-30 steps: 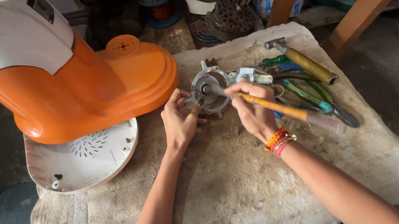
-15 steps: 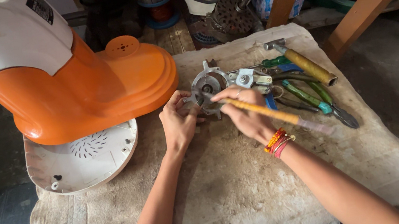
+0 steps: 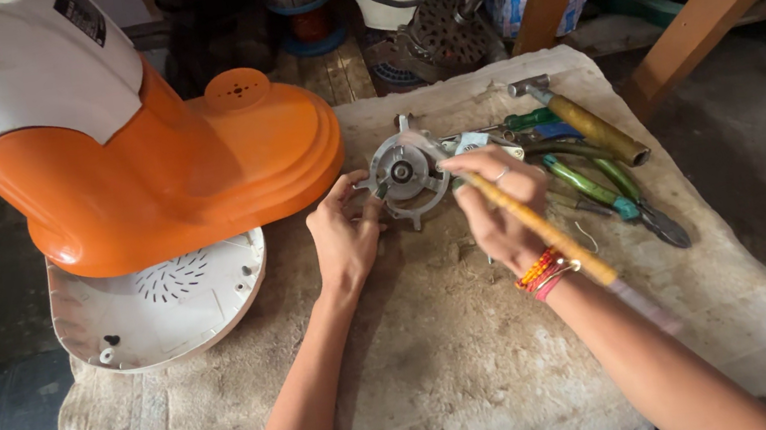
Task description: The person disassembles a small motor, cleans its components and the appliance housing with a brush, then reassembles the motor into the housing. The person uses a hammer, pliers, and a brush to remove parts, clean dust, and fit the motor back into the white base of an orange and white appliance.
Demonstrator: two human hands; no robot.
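On the cloth (image 3: pixel 487 371), the left hand (image 3: pixel 343 236) is steadying the metal motor part (image 3: pixel 406 176) by its rim while the right hand (image 3: pixel 499 208) is gripping a yellow-handled tool (image 3: pixel 548 236); keeping that part pinned flat seems wise.

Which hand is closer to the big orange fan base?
Left. The left hand sits just right of the orange fan base, steadying the round metal motor part. The right hand, holding a yellow-handled tool, is farther right.

Orange housing (image 3: pixel 195 172) left, tools (image 3: pixel 598 163) right
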